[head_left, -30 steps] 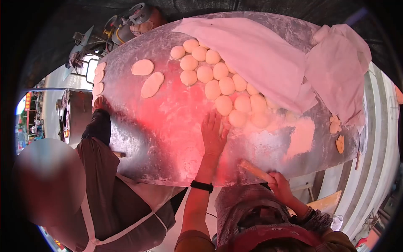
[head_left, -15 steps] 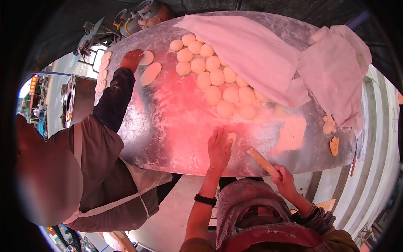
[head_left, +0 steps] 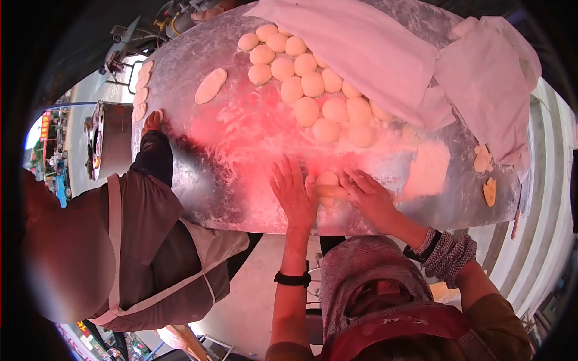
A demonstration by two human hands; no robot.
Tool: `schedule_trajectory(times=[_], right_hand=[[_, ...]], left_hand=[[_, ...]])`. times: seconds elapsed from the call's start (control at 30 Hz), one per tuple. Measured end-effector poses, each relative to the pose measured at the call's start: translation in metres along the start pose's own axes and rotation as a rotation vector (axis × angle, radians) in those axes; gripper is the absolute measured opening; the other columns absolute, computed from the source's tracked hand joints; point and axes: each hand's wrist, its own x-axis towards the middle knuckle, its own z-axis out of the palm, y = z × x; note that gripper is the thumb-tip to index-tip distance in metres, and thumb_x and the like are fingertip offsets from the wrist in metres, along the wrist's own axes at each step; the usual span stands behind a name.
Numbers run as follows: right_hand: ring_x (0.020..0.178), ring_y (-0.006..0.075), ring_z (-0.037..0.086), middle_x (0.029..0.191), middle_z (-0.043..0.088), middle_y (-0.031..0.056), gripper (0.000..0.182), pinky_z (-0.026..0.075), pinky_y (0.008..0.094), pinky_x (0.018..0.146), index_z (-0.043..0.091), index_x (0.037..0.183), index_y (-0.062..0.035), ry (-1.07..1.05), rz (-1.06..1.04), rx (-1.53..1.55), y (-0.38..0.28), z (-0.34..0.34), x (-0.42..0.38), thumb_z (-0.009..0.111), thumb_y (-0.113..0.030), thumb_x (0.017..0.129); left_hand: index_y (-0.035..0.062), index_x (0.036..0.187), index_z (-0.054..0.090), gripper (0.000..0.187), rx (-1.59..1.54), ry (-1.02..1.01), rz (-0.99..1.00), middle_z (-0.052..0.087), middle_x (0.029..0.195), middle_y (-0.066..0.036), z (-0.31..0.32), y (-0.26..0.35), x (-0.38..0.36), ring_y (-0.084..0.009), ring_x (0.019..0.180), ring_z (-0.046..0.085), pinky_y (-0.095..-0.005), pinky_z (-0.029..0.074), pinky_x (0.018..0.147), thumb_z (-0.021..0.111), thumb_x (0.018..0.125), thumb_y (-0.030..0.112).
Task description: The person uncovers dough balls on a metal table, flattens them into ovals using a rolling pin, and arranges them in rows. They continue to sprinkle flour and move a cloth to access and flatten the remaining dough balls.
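Observation:
A wooden rolling pin [head_left: 331,191] lies across a small piece of dough [head_left: 327,178] near the table's front edge. At its left end rests my left hand [head_left: 296,195], open, with fingers stretched forward. My right hand [head_left: 370,198] lies over the other end, its fingers extended and not wrapped round the pin. The palms hide both ends of the pin. Beyond my hands, several round dough balls [head_left: 312,84] sit close together, partly under a pale cloth [head_left: 367,60]. Loose flour [head_left: 428,169] is spread to the right of my right hand.
A co-worker's hand [head_left: 154,121] is at the table's left edge, by flattened dough rounds [head_left: 141,96]. One oval dough piece [head_left: 211,86] lies on the metal table [head_left: 235,129]. Dough scraps [head_left: 489,191] are at the right. A metal drum [head_left: 114,141] stands left of the table.
My right hand has brought the rolling pin left and laid it across the dough. My left hand has shifted left off the dough. The co-worker's hand has moved toward the table's left edge.

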Motion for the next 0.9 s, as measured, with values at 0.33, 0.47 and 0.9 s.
schedule_trajectory(times=[0.33, 0.47, 0.9], right_hand=[[0.142, 0.0274, 0.034, 0.154, 0.036, 0.0126, 0.077, 0.028, 0.0447, 0.115, 0.038, 0.148, -0.0049, -0.047, 0.093, -0.148, -0.040, 0.015, -0.074, 0.067, -0.034, 0.083], [0.132, 0.0268, 0.045, 0.142, 0.049, 0.0114, 0.066, 0.034, 0.0426, 0.109, 0.048, 0.140, -0.0053, -0.057, 0.130, -0.207, -0.060, 0.008, -0.075, 0.068, -0.025, 0.080], [0.106, 0.0282, 0.056, 0.118, 0.060, 0.0071, 0.047, 0.044, 0.0430, 0.094, 0.061, 0.121, -0.0064, 0.050, 0.255, 0.041, -0.051, 0.003, -0.028, 0.067, -0.009, 0.074]], left_hand=[[0.0011, 0.147, 0.036, 0.068, 0.049, -0.278, 0.205, 0.029, 0.158, -0.014, -0.036, -0.008, -0.103, -0.0365, 0.145, 0.028, -0.0550, 0.020, 0.116, 0.054, 0.094, 0.040], [0.0009, 0.135, 0.048, 0.058, 0.020, -0.280, 0.152, 0.046, 0.145, -0.015, -0.028, 0.025, -0.054, -0.0339, 0.137, 0.039, -0.0464, 0.032, 0.110, 0.068, 0.085, 0.023], [-0.0035, 0.123, 0.055, 0.040, -0.891, -0.232, -0.688, 0.069, 0.103, -0.010, -0.043, -0.019, -0.059, -0.0121, 0.090, 0.065, -0.0276, 0.052, 0.081, 0.071, 0.089, 0.009]])
